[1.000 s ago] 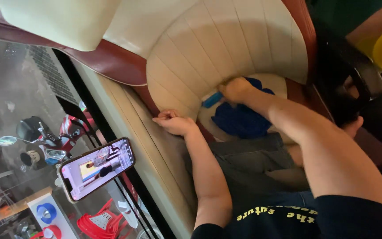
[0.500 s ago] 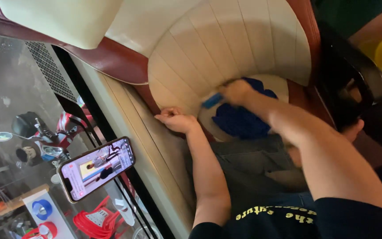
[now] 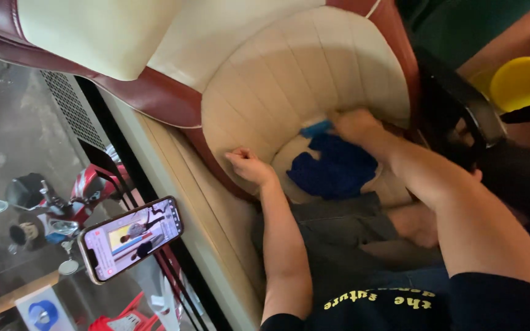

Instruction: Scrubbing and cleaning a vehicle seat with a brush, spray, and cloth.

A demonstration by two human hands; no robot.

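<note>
- The person is leaning over a cream seat cushion [image 3: 289,79] with ribbed padding and dark red trim, both bare arms stretched out toward it.
- The right hand [image 3: 354,124] is curling closed around a small blue tool [image 3: 316,129], which is sticking out to the left of the fist and lying against the curved inner padding.
- The left hand [image 3: 249,165] is resting on the lower rim of the cushion, fingers folded in loosely, holding nothing that I can make out.
- A dark blue cloth [image 3: 335,168] is lying crumpled in the hollow of the seat, just below the right hand and between the two arms.
- A phone [image 3: 131,238] with a lit screen is sitting tilted beside the pale window ledge [image 3: 197,202], well apart from the left hand.
- Behind the glass a red scooter [image 3: 62,199] is standing on the pavement.
- A yellow round object [image 3: 513,83] is showing at the far right edge, and it is too cut off to identify.
</note>
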